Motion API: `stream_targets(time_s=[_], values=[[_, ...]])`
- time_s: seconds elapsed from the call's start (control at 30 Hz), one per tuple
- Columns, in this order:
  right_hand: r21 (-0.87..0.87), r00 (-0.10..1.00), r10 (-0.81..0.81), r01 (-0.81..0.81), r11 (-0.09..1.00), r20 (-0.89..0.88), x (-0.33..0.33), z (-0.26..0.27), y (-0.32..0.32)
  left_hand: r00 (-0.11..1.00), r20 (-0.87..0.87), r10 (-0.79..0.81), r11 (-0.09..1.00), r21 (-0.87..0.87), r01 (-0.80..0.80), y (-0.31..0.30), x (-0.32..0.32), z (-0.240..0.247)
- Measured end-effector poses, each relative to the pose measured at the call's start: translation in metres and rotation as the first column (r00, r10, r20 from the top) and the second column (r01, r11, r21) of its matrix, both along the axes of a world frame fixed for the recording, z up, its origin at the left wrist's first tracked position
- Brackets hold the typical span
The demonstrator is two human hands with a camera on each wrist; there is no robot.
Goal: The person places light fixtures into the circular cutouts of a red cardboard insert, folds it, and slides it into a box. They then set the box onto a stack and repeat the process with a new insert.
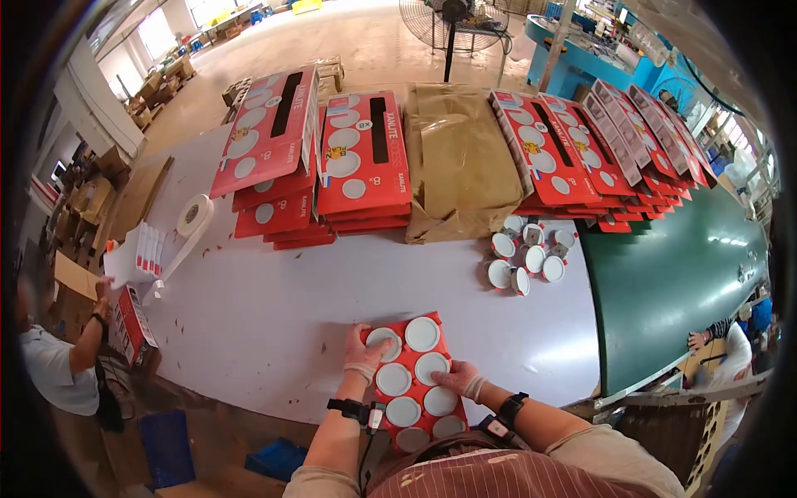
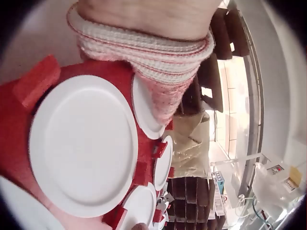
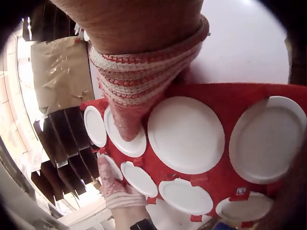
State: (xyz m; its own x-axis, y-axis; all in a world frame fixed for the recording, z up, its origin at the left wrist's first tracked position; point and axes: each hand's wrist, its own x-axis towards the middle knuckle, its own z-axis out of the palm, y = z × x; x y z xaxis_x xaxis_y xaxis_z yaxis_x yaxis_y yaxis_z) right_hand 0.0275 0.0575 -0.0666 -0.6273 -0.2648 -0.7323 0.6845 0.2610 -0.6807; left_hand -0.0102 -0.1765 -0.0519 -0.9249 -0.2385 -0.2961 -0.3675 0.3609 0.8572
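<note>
A red cardboard panel [image 1: 408,356] carries white round lamps [image 1: 393,380] in two rows, close to the person's body over the table's near edge. My gloved left hand [image 1: 365,353] grips its far left corner, thumb lying on a lamp face. From the right edge, my gloved right hand [image 1: 459,380] holds the panel, its thumb on another lamp [image 3: 125,143]. The fingers beneath the panel are hidden. Small red tabs stand up beside the lamps in both wrist views. Several loose lamps [image 1: 553,268] lie beyond the panel to the right.
Printed red boxes [image 1: 363,187] are stacked along the far side, around a brown taped carton [image 1: 452,141]. A tape roll [image 1: 194,214] lies at left on the white table [image 1: 274,290]. A green surface [image 1: 656,282] adjoins at right. Other people are at both sides.
</note>
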Motion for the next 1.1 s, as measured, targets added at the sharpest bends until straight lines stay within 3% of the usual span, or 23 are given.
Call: stream_targets(time_s=[0.03,0.07,0.1,0.17,0.23,0.27,0.3,0.37,0.43,0.5,0.53,0.57,0.63,0.7,0.77,0.83,0.9,0.93,1.0,1.1], values=[[-0.002,1.0,0.009,-0.009,1.0,-0.006,-0.005,0.001,-0.002,0.999,-0.04,0.035,0.998,-0.057,-0.037,-0.001,0.002,-0.005],[0.261,0.97,0.192,-0.149,0.954,-0.149,-0.011,0.002,-0.005,0.993,-0.091,0.069,0.991,-0.109,-0.078,-0.002,0.0,-0.011],[0.52,0.889,0.392,-0.227,0.824,-0.234,-0.02,0.015,-0.009,0.991,-0.105,0.079,0.99,-0.109,-0.091,-0.002,-0.002,-0.014],[0.513,0.868,0.428,-0.255,0.819,-0.251,-0.044,0.022,-0.009,0.994,-0.074,0.081,0.993,-0.085,-0.087,-0.002,-0.001,-0.022],[0.488,0.716,0.379,-0.061,0.871,-0.586,-0.069,0.002,-0.012,0.995,-0.031,0.091,0.992,-0.083,-0.093,0.002,-0.002,-0.015],[0.382,0.743,0.274,-0.026,0.924,-0.611,-0.081,0.004,-0.017,0.996,-0.042,0.081,0.996,-0.025,-0.082,0.002,-0.001,-0.024],[0.381,0.737,0.284,-0.039,0.924,-0.613,-0.094,0.007,-0.021,0.996,-0.059,0.073,0.997,0.036,-0.071,0.002,0.0,-0.033],[0.492,0.803,0.503,-0.313,0.812,-0.32,-0.112,0.02,-0.03,0.99,-0.052,0.129,0.99,0.059,-0.126,0.005,0.005,-0.039],[0.548,0.748,0.581,-0.354,0.758,-0.321,-0.118,0.022,-0.034,0.979,-0.115,0.169,0.983,0.098,-0.159,0.005,0.015,-0.041],[0.655,0.611,0.738,-0.437,0.616,-0.287,-0.12,0.027,-0.04,0.967,-0.107,0.233,0.965,0.148,-0.216,0.006,0.022,-0.047],[0.736,0.489,0.842,-0.48,0.477,-0.226,-0.124,0.032,-0.042,0.963,-0.045,0.265,0.956,0.142,-0.257,0.006,0.026,-0.049],[0.746,0.468,0.852,-0.477,0.465,-0.233,-0.131,0.05,-0.049,0.954,0.014,0.299,0.945,0.137,-0.298,0.007,0.026,-0.046],[0.749,0.249,0.817,-0.327,0.577,-0.52,-0.15,0.092,-0.065,0.932,0.008,0.363,0.906,0.232,-0.355,0.007,0.029,-0.057],[0.59,-0.04,0.59,-0.139,0.796,-0.806,-0.174,0.151,-0.092,0.918,0.088,0.386,0.881,0.259,-0.395,0.007,0.035,-0.028],[0.441,-0.232,0.423,-0.03,0.897,-0.876,-0.198,0.203,-0.124,0.911,0.049,0.408,0.887,0.213,-0.409,0.002,0.048,-0.049],[0.437,-0.239,0.435,0.049,0.898,-0.868,-0.225,0.226,-0.16,0.907,0.001,0.422,0.895,0.161,-0.416,-0.004,0.056,-0.062],[0.508,-0.214,0.539,0.187,0.841,-0.815,-0.254,0.233,-0.193,0.885,0.04,0.463,0.772,0.473,-0.425,-0.006,0.068,-0.067],[0.511,-0.221,0.553,0.222,0.831,-0.803,-0.265,0.233,-0.206,0.88,0.033,0.475,0.748,0.511,-0.423,-0.007,0.073,-0.072],[0.494,-0.255,0.532,0.202,0.846,-0.807,-0.284,0.225,-0.218,0.89,-0.041,0.455,0.846,0.331,-0.417,-0.012,0.084,-0.059],[0.427,-0.292,0.449,0.138,0.894,-0.845,-0.305,0.22,-0.217,0.843,-0.108,0.528,0.833,0.259,-0.489,-0.014,0.095,-0.058]])
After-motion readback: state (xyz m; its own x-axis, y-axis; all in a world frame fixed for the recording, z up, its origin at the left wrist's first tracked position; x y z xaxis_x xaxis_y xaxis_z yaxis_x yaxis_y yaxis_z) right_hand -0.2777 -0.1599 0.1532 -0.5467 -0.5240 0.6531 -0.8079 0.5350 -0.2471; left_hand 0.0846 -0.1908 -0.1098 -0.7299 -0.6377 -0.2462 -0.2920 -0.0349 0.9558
